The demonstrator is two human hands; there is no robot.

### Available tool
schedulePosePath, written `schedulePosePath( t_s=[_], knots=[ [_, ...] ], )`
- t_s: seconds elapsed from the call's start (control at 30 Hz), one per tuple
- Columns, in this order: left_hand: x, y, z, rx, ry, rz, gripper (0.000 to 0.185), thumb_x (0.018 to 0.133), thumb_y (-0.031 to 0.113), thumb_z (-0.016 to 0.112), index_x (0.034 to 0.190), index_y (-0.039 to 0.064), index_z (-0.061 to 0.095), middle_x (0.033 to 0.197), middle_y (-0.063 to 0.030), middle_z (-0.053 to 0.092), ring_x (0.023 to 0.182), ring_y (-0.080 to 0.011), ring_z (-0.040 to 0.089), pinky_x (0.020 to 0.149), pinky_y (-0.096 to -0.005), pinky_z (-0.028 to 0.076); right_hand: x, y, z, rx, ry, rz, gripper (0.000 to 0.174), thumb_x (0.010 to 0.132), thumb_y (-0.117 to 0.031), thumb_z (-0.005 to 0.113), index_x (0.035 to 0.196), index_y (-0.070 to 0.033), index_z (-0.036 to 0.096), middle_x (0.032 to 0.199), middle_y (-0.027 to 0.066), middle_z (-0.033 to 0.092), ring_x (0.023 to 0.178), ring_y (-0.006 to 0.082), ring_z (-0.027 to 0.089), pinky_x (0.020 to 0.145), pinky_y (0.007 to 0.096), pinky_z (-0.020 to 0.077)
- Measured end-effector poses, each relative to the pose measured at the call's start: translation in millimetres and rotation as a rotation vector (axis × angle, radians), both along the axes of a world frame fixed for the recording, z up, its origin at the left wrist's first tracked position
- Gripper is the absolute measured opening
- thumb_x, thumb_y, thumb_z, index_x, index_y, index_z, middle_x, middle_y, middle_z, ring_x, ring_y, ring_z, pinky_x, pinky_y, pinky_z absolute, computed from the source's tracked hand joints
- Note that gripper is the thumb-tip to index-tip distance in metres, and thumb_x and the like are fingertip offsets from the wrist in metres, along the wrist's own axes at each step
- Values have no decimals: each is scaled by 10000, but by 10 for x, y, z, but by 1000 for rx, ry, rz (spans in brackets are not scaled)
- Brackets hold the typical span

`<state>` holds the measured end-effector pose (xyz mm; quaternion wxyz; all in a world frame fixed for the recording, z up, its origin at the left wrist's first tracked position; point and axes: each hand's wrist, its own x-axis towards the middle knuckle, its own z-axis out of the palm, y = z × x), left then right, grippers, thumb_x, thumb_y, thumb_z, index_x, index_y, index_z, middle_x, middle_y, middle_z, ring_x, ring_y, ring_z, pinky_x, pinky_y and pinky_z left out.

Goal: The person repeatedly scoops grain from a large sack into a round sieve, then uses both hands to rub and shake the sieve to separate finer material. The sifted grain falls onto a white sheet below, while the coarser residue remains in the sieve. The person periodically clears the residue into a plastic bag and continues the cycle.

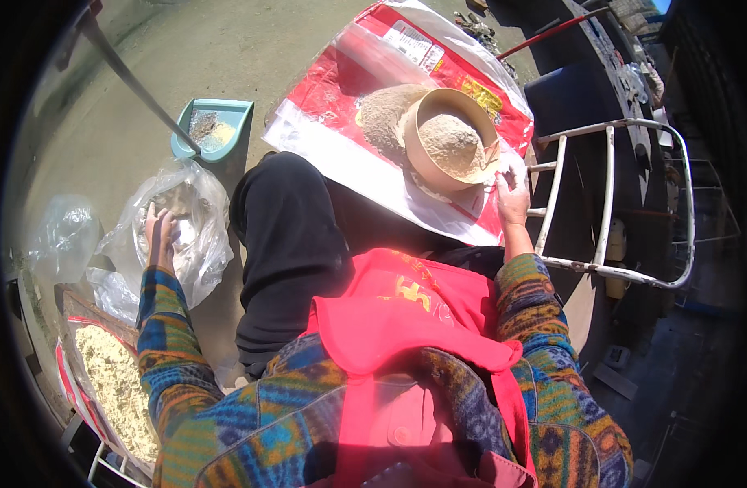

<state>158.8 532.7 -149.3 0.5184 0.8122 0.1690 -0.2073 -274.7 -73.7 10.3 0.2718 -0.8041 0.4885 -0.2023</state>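
Observation:
My left hand reaches over the mouth of a clear plastic bag on the ground, its fingers spread, with a pale bowl-like thing and powder partly hidden inside. At the right, my right hand is beside the rim of a round sieve; whether its fingers grip the rim is unclear. A mound of beige flour-like powder lies in the sieve. More powder is heaped against its left side, on a red and white woven sack spread in front of me.
A teal dustpan with debris stands beyond the bag. A white metal rack is at the right. Pale yellow crumbly meal fills a lined container at lower left. Another clear plastic bag lies at far left.

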Motion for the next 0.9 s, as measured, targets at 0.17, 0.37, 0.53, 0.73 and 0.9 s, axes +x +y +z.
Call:
schedulePosePath(
  t_s=[0.17,0.37,0.53,0.73,0.9],
  knots=[
    [-84,-1522,1352,-241,8,-248,815,883,378,661,1519,114,225,1476,-122,390,1318,-298,416,951,-429,418,-114,-310,-209,-1,165,-93,720,798,-389,699,1348,5,454,1185,247,615,1121,355,593,940,415,454],
    [-958,-3692,2169,-550,26,-525,704,924,258,623,1490,53,258,1380,-140,449,1162,-214,519,857,-343,492,-97,-346,-567,574,1,-387,706,766,-451,701,1323,-94,455,1108,155,638,939,323,631,805,451,511],
    [-1643,-4653,1341,-321,410,-747,784,855,259,695,1491,105,264,1156,-58,555,978,-155,518,742,-346,468,-17,-395,-830,944,-205,-465,564,859,-308,636,1358,-179,407,1267,94,526,1078,288,551,776,527,506],
    [-1867,-5221,1177,-363,356,-781,721,823,162,677,1435,25,320,1138,-137,593,865,-175,609,661,-311,518,-184,-537,-1227,1231,-450,-534,440,916,-204,590,1327,-104,469,1267,120,564,1118,310,581,772,558,519],
    [-1849,-5397,999,-380,353,-735,651,805,89,658,1382,-25,378,1193,-172,592,994,-210,625,807,-313,530,-240,-531,-1405,1139,-539,-476,416,900,-190,553,1294,-82,471,1212,175,582,1047,337,606,789,534,545]
  ],
)
